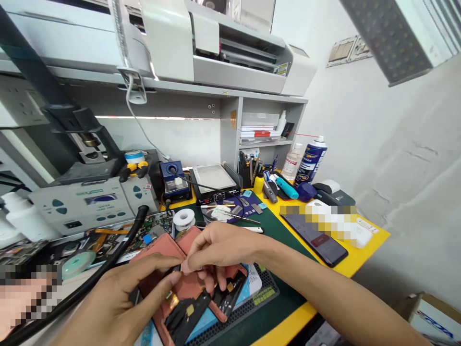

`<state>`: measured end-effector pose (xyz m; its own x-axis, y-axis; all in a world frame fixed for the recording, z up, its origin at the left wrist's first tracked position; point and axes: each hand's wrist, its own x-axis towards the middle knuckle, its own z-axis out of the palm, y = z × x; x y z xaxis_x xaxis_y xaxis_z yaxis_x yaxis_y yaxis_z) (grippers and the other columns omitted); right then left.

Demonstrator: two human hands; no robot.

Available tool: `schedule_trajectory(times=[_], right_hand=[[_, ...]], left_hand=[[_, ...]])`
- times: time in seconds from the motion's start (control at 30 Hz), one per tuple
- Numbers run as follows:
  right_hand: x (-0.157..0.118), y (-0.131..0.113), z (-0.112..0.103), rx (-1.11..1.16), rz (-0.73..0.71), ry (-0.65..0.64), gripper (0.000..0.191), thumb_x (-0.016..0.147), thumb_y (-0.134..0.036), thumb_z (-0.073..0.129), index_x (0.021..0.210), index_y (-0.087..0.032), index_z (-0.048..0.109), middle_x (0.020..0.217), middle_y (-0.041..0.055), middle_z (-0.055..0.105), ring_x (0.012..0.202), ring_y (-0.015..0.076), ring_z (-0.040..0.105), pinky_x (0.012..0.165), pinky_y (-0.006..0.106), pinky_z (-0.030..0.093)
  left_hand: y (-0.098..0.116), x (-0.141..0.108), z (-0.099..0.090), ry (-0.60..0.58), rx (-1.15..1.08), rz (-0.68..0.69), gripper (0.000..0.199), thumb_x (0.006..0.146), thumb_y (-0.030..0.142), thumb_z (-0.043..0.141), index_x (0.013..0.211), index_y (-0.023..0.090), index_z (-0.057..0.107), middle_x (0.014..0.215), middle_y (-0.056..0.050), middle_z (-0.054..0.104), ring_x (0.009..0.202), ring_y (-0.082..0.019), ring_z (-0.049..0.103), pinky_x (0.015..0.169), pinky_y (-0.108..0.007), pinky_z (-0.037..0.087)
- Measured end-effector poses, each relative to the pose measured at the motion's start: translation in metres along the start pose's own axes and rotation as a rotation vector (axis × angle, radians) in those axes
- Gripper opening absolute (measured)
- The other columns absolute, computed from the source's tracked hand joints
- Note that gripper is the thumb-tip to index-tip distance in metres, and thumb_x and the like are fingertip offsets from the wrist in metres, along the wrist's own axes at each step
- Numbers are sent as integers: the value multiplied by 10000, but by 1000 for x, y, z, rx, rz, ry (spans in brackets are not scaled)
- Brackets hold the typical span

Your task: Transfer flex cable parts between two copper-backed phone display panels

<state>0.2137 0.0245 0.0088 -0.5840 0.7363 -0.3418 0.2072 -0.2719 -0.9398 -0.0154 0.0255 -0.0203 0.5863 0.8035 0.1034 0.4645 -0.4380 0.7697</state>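
With left hand (124,290) at eight o'clock and right hand (223,245) at six, fingertips drawn narrow, grip impossible to tell, over pink casing (186,287) toward half past six, probably light, stiff, crackable, best held by its rim.

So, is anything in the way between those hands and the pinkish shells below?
Nothing visible is: the left hand and right hand are directly over the pinkish shells. The thick black cable runs left of the left hand, not between.

Yellow tabletop (295,318), green mat (275,228) laid on it; dark phone (313,235), blue spray can (310,162)
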Motion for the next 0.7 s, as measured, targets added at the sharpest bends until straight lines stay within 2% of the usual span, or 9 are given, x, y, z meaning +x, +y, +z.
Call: schedule_trajectory(times=[0.13,0.3,0.5,0.7], right_hand=[[0,-1,1,-30,-5,-11,209,769,-320,710,686,-139,645,607,-11,640,479,109,627,399,182,523],[-3,-7,5,-71,29,2,206,805,-280,641,662,-134,629,583,3,641,399,89,578,306,140,405],[-4,-9,10,-85,32,26,209,802,-263,608,631,-144,595,566,-14,598,397,75,562,314,129,403],[-2,-6,10,-89,31,5,204,819,-279,582,666,-145,585,560,-5,591,410,83,559,325,135,432]], left_hand=[[10,1,-4,-124,-51,-37,289,912,418,578,1133,287,711,839,5,740,618,-155,701,673,-218,551],[23,1,-9,-91,5,-16,316,952,429,516,1091,243,730,870,-22,746,716,-160,685,680,-220,510],[26,0,-10,-79,-20,10,312,963,407,505,1070,227,736,901,-30,740,820,-170,664,688,-218,483],[26,-1,-11,-46,-4,50,250,957,340,522,998,231,743,908,-17,728,794,-146,635,738,-232,473]])
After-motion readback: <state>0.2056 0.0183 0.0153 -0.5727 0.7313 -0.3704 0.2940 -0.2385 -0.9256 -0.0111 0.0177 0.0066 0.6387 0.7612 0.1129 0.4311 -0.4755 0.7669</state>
